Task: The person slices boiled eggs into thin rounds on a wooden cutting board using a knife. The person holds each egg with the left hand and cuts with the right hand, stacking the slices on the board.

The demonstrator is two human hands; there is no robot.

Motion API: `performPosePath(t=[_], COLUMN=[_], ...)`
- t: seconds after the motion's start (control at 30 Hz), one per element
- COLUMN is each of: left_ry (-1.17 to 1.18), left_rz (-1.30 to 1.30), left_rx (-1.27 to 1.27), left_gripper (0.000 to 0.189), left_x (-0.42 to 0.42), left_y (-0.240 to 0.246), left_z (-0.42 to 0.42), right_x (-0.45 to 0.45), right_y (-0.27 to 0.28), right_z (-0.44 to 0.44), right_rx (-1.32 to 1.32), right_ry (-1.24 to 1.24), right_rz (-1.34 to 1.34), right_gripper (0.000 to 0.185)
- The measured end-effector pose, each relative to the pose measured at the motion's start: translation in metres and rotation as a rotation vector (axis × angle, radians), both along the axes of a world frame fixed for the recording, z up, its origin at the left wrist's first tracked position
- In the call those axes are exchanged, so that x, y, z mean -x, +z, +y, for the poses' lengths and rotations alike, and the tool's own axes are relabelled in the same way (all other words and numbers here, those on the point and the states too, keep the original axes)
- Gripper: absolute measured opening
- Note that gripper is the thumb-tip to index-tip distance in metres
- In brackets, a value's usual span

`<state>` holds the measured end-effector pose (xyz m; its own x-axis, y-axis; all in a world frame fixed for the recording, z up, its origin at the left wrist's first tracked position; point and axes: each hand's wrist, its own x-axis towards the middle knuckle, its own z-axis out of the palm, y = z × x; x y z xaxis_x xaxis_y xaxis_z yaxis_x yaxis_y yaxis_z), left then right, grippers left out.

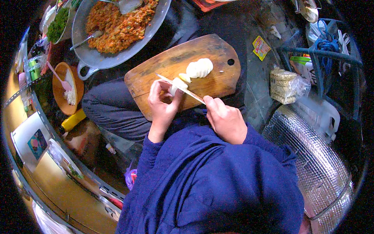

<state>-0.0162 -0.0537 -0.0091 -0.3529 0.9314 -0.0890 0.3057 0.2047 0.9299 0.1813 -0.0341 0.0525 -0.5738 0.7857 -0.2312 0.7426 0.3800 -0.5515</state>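
Note:
A wooden cutting board with a hanging hole lies across my lap. My left hand holds a piece of peeled boiled egg between thumb and fingers at the board's near side. In my right hand is the handle of a knife, its blade slanting up and left across the egg piece. Beyond the blade a slice with yellow yolk leans on the wood. Several overlapping white egg slices rest just past it, towards the hole. The fingers partly hide the held egg.
A large metal wok of chopped orange food stands at upper left. Beside it are a brown bowl with white powder and a pink spoon. At right are bagged dried noodles, a plastic basket and a silvery foil-covered object.

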Motion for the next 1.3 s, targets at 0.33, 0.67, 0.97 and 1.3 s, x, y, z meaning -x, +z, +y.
performPosePath(t=[0.33, 0.67, 0.97, 1.3], left_ry=[0.024, 0.031, 0.026, 0.008], left_rz=[-0.018, -0.033, -0.039, -0.026], left_rx=[0.03, 0.035, 0.028, 0.005], left_gripper=[0.024, 0.023, 0.022, 0.023], left_x=[-0.001, -0.001, -0.002, -0.001], left_y=[0.002, 0.001, 0.002, -0.003], left_z=[0.0, 0.001, 0.0, -0.001], right_x=[0.003, 0.006, 0.014, 0.022], right_y=[-0.001, -0.002, -0.007, -0.008], right_z=[0.001, 0.005, 0.01, 0.01], right_rx=[-0.009, -0.014, -0.076, 0.024], right_ry=[0.02, 0.032, 0.058, 0.026], right_rz=[-0.046, -0.046, -0.034, -0.098], right_gripper=[0.035, 0.034, 0.024, 0.032])
